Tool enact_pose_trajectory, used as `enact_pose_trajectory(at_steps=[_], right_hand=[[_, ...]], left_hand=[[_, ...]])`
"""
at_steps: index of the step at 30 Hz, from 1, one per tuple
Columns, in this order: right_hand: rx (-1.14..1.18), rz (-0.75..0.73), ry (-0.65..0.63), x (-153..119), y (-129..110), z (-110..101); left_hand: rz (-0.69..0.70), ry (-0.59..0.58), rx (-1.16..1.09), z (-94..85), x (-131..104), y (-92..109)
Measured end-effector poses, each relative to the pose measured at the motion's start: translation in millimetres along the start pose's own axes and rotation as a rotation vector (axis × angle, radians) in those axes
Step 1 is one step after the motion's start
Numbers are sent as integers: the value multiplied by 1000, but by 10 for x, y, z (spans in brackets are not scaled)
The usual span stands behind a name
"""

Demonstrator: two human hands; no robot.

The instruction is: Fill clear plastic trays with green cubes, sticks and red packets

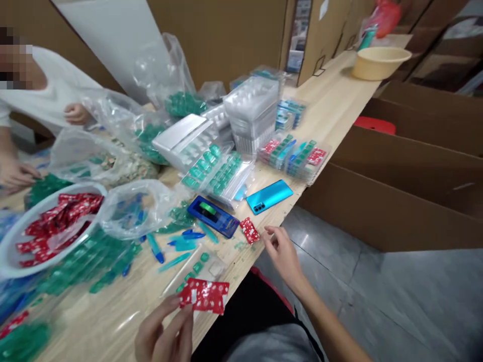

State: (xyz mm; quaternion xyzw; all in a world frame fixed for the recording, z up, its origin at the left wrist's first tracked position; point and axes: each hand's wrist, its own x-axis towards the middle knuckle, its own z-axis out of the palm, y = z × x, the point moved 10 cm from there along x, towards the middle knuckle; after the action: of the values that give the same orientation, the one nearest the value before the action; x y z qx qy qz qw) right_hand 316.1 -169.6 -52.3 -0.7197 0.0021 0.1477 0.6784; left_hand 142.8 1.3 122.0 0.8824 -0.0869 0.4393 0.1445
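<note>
My left hand (168, 327) pinches a red packet with white print (211, 296) between thumb and fingers. Under and behind it lies a clear plastic tray (216, 266) with green pieces in its pockets, partly hidden by the packet. At the table's edge, my right hand (278, 244) hovers with loosely bent fingers apart and nothing visible in them. Just left of its fingertips, another red packet (249, 230) lies on the table. Near that packet are a blue case with a green and black inset (213, 216) and a blue phone (269, 196).
A white bowl of red packets (56, 226) stands left, among green strips and blue pens (155, 249). Stacked clear trays (251, 110) and filled packs (294, 153) sit farther back. Another person's hand (17, 173) rests at far left. Open cardboard boxes (407, 201) stand right.
</note>
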Motion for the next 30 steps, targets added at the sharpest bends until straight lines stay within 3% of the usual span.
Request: enact_pose_trajectory(at_steps=[5,8,12,17,20,24,27,30], right_hand=[[157,183,-420,-365,41,233],[254,258,-595,-534,6,336],[299,298,-682,-604,-48,364],[302,314,-660,-665,-37,280],[313,272,-534,-580,-78,182],[354,105,-298,-296,-395,128],[383,-22,-211,-192,-726,259],[396,-94,-205,-270,-984,442]], left_hand=[[31,-147,-114,367,-104,197],[87,-253,-252,580,-279,370],[30,-296,-387,730,-437,423],[30,-354,-398,775,-462,520],[-179,-293,-341,726,-482,329],[-650,-113,-392,518,-794,-187],[-935,20,-486,295,-1150,-438],[-1121,85,-515,94,-1362,-526]])
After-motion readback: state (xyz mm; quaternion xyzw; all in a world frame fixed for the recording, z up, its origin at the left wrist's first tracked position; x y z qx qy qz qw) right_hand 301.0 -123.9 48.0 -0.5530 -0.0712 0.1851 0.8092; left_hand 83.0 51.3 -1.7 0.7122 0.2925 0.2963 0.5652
